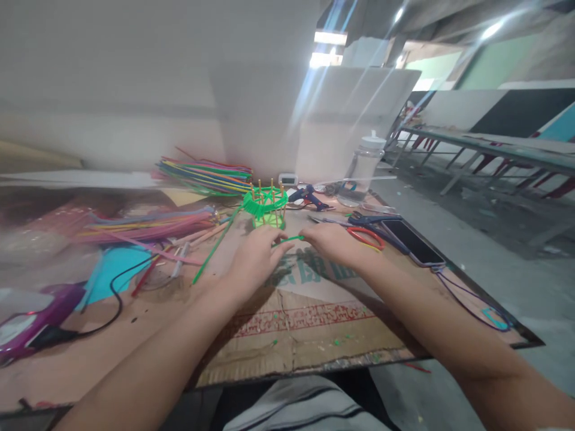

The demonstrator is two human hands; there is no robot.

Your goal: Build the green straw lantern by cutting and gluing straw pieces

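Between my two hands runs a short green strip (291, 239), one end at each hand. My left hand (258, 250) pinches its left end between thumb and fingers. The fingertips of my right hand (330, 241) are closed on the right end. Just behind my left hand stands a small round green frame (265, 202) with upright wooden sticks and a lighter green base. A long green stem (216, 246) slants down to the left from near the frame. Beneath my hands lies a cardboard sheet (314, 326) with printed marks.
Bundles of coloured stems (206, 175) lie behind and left. A purple device (42, 317) with a black cable is at far left. At right are red-handled scissors (366, 237), blue-handled pliers (377, 224), a phone (414, 242) and a water bottle (362, 170). A blue glue gun (309, 196) lies behind.
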